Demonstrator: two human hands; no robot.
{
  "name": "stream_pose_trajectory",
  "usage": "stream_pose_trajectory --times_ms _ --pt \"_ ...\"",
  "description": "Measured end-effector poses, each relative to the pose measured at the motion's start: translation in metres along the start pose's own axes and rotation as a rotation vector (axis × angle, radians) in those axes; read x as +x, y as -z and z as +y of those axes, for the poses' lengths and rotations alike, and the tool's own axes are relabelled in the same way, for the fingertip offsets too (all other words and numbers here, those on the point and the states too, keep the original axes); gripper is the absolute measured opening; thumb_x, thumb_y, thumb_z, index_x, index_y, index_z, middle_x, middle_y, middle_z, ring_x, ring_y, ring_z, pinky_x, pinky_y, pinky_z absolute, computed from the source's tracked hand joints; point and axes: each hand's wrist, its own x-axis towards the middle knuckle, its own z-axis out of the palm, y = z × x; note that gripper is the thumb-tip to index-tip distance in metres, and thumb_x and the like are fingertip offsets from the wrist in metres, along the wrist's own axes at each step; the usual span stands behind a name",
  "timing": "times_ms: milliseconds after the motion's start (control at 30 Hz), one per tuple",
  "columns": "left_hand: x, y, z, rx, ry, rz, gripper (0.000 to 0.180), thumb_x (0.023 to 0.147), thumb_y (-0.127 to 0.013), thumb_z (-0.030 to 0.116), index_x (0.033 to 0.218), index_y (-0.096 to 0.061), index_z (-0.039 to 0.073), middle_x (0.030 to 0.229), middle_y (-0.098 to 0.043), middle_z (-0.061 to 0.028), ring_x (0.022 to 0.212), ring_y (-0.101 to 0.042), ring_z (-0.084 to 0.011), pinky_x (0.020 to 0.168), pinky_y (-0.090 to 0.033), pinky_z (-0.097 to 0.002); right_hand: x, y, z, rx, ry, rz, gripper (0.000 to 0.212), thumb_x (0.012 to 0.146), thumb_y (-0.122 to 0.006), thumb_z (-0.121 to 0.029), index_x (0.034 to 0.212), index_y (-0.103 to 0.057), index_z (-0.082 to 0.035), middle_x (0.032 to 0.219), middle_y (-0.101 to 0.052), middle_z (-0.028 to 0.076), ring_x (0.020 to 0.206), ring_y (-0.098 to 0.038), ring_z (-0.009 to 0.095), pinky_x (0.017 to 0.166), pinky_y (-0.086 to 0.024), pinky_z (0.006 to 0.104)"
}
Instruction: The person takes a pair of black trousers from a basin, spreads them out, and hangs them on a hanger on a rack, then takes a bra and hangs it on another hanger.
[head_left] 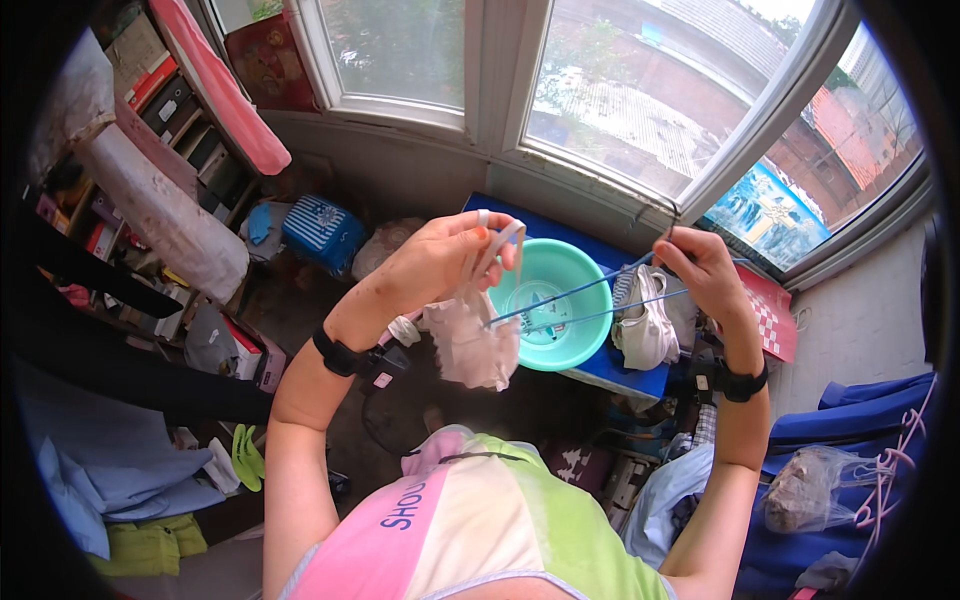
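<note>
- The left hand [445,262] is closed around a pale pink garment [470,345] and what looks like one end of a thin blue wire hanger [580,300]. The garment hangs just left of the turquoise basin [570,350].
- The right hand [700,270] pinches the hanger's other end, to the right of the basin and above its far rim. The wire runs across the bowl between the two hands.
- The garment dangles loose beside the basin's left rim. If the left grip slackens, I judge it drops past the basin onto the cluttered floor rather than into the bowl.
- The wire looks thin and stretched. Pulling the hands further apart could bend it or let it spring from the right fingertips.
- A white cloth item [645,325] lies just right of the basin on the blue worktop [610,370], near the edge. A swing of the hanger could sweep it off.
- The basin sits close to the worktop's near edge, so a downward knock from either wrist might tip it.
</note>
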Motion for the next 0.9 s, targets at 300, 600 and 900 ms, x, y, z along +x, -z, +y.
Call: stream_pose_trajectory --times_ms 300,600,900 --pt "-0.015 0.020 0.001 -0.030 -0.010 0.060 0.030 0.100 -0.042 0.011 0.125 -0.044 -0.004 0.100 -0.064 -0.0146 0.086 -0.066 -0.0179 0.082 -0.054 -0.0301 -0.033 0.011 0.018 0.127 -0.144 0.237 0.033 0.098 -0.055 -0.026 0.078 -0.059 0.001 0.065 -0.054 0.000 0.059 -0.050 0.008 0.054 -0.041 0.0231" --pt "-0.024 0.013 0.008 0.134 0.009 0.085 0.037 0.100 -0.045 0.015 0.132 -0.043 -0.003 0.107 -0.065 -0.0184 0.096 -0.067 -0.0246 0.089 -0.053 -0.0363 0.051 -0.136 -0.028 1.220 -0.194 -0.213 0.031 0.102 -0.044 -0.033 0.087 -0.052 -0.007 0.072 -0.053 0.003 0.056 -0.050 0.012 0.081 -0.051 0.0361" --pt "-0.088 0.033 0.019 0.304 0.059 0.287 0.034 0.100 -0.036 0.012 0.126 -0.053 -0.003 0.106 -0.066 -0.0149 0.100 -0.067 -0.0247 0.082 -0.056 -0.0327 0.064 -0.143 -0.026 1.179 -0.107 -0.162 0.033 0.102 -0.043 -0.034 0.080 -0.047 -0.008 0.068 -0.049 0.002 0.054 -0.043 0.011 0.089 -0.048 0.0391"
